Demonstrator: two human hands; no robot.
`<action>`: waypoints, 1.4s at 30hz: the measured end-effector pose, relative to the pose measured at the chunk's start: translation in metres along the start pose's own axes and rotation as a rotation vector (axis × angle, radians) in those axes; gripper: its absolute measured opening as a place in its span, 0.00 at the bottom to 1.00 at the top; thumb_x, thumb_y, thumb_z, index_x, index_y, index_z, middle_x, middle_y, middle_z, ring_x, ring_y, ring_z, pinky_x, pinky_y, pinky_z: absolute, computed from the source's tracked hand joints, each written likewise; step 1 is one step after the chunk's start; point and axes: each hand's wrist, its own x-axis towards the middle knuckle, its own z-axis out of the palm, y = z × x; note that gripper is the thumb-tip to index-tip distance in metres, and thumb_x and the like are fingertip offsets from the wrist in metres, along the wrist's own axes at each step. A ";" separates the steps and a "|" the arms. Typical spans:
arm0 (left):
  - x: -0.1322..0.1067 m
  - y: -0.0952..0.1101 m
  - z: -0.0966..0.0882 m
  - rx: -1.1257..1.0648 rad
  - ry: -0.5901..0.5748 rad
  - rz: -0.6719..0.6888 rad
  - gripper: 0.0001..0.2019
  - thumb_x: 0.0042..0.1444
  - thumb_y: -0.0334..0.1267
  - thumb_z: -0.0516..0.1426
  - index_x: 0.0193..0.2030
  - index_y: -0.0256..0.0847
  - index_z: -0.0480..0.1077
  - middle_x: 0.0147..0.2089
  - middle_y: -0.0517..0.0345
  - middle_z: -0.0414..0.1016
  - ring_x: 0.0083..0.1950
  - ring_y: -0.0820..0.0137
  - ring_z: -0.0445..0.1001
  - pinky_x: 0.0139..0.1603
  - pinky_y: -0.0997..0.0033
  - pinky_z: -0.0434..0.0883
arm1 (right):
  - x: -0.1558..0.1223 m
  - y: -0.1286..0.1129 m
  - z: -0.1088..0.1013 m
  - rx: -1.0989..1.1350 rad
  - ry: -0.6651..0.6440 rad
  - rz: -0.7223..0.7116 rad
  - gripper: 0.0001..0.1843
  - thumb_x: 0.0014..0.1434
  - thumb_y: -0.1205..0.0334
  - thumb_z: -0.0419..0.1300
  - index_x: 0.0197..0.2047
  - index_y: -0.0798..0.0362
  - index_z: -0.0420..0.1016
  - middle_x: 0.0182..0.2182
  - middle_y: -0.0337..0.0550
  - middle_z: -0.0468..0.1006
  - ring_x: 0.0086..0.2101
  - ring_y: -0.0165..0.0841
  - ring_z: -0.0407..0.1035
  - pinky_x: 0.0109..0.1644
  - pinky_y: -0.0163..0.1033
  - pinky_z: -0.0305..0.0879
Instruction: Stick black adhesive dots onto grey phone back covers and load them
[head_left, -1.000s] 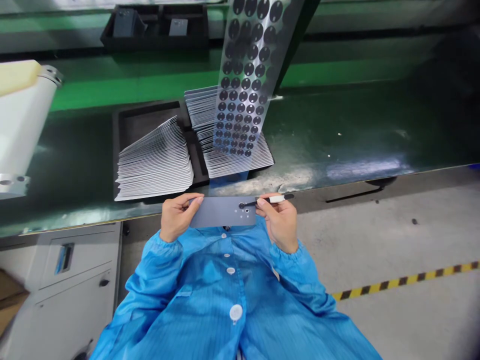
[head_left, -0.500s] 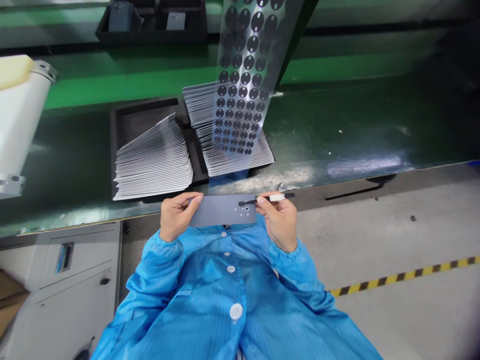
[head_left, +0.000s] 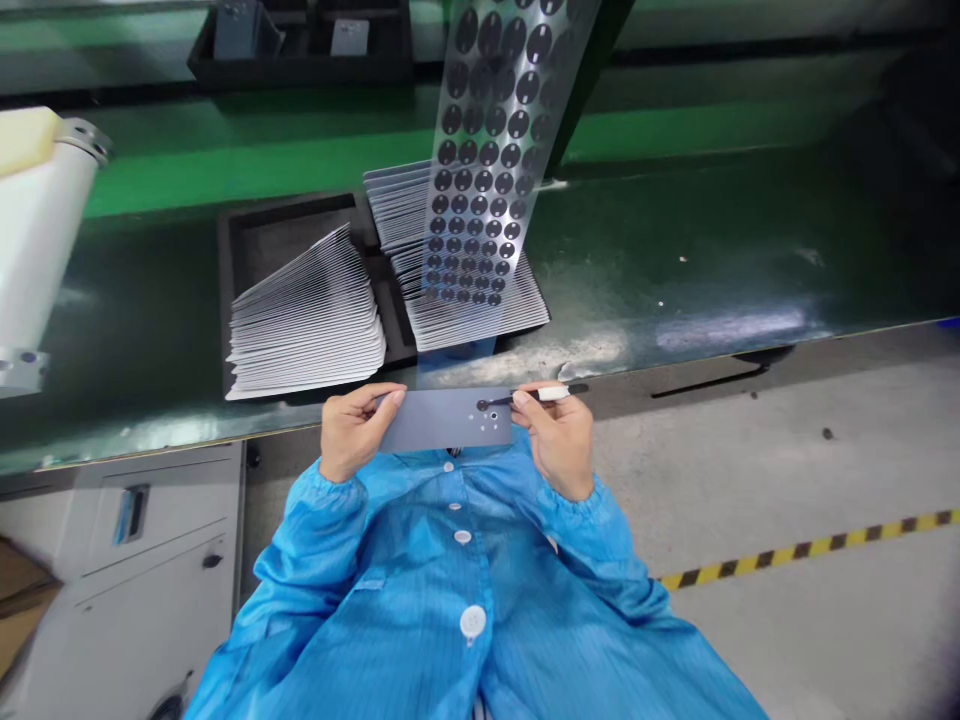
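My left hand pinches the left end of a flat grey phone back cover between thumb and fingers. Several small holes dot the cover's right end. Black tweezers with a white band are gripped in my right hand, their tips pointing left over the cover. At those tips a small round black sticker lies on or just over the cover near its upper edge; whether it touches cannot be made out. My right fingers are also close to the cover's right end, and contact there is unclear.
A clear hanging sheet of round black stickers stands before me. Behind it, grey covers stand in rows in a black tray. Another black tray sits farther back. A white machine arm is at left, above the green bench.
The hanging sticker sheet has shifted slightly. Both hands, the cover and the tweezers hold almost the same position.
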 end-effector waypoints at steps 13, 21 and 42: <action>-0.001 -0.003 -0.001 0.002 0.004 -0.017 0.13 0.57 0.45 0.63 0.38 0.37 0.83 0.15 0.65 0.59 0.18 0.79 0.51 0.19 0.77 0.48 | 0.001 0.002 0.000 -0.005 -0.003 -0.011 0.13 0.51 0.55 0.73 0.37 0.52 0.80 0.29 0.37 0.79 0.30 0.28 0.75 0.36 0.35 0.77; -0.001 -0.004 0.000 -0.004 0.003 -0.019 0.13 0.58 0.45 0.63 0.38 0.37 0.83 0.15 0.65 0.59 0.18 0.79 0.51 0.19 0.76 0.49 | 0.001 0.002 0.000 -0.008 -0.006 -0.014 0.13 0.51 0.55 0.73 0.37 0.52 0.80 0.30 0.37 0.79 0.30 0.28 0.75 0.36 0.33 0.77; -0.001 -0.003 0.000 0.002 0.000 -0.012 0.12 0.58 0.44 0.63 0.38 0.37 0.83 0.16 0.63 0.63 0.18 0.79 0.52 0.19 0.76 0.49 | 0.000 0.003 0.002 -0.047 0.004 -0.024 0.14 0.51 0.53 0.73 0.37 0.52 0.80 0.29 0.37 0.79 0.29 0.28 0.74 0.35 0.35 0.77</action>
